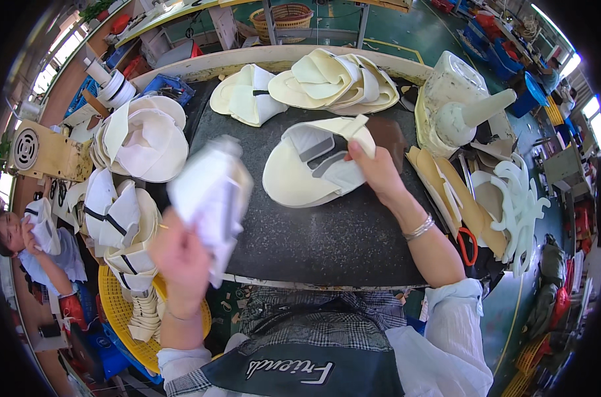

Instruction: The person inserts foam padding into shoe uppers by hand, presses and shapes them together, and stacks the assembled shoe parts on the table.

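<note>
My right hand (380, 173) pinches the edge of a cream shoe upper (288, 173), which lies over the dark worktop (314, 241) with its grey-lined opening showing. In my left hand (181, 255) is a second white shoe upper (204, 188), held up at the left of the worktop and smeared by motion. Its shape and inner side are hard to make out. Beyond my hands, more uppers (337, 83) lie overlapped along the far edge, next to another cream upper (251, 96) with a black strip.
Stacked uppers (151, 142) stand at the left, above a yellow basket (108, 298) with more. At the right are a white glue-stained container (446, 92), tan sheets (456, 192), red-handled scissors (467, 246) and white curved pieces (515, 205). Another person (49, 255) sits at far left.
</note>
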A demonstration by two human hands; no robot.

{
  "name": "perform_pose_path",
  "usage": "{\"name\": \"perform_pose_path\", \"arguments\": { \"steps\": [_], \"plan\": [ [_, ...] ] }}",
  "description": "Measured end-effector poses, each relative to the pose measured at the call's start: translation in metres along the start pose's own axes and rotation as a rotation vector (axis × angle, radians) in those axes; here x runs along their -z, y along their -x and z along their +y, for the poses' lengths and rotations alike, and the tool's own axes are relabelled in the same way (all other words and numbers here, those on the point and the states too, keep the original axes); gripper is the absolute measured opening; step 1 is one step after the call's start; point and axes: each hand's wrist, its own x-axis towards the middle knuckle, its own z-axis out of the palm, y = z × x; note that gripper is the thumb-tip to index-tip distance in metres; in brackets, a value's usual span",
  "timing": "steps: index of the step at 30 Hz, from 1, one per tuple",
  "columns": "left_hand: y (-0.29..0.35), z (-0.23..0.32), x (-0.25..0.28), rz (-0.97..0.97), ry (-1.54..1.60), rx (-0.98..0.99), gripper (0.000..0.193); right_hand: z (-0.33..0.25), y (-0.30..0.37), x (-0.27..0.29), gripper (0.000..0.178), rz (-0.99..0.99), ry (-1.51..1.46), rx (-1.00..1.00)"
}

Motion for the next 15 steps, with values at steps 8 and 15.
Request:
{"name": "perform_pose_path", "arguments": {
  "steps": [8,15],
  "plan": [
    [-0.049,-0.039,-0.036,-0.106,-0.689,-0.078,0.079,-0.01,0.04,0.004,0.048,-0.111,0.051,0.188],
    [-0.034,0.017,-0.087,-0.378,0.199,-0.27,0.047,-0.053,0.084,-0.033,0.034,-0.126,0.182,0.319]
  ]
}}
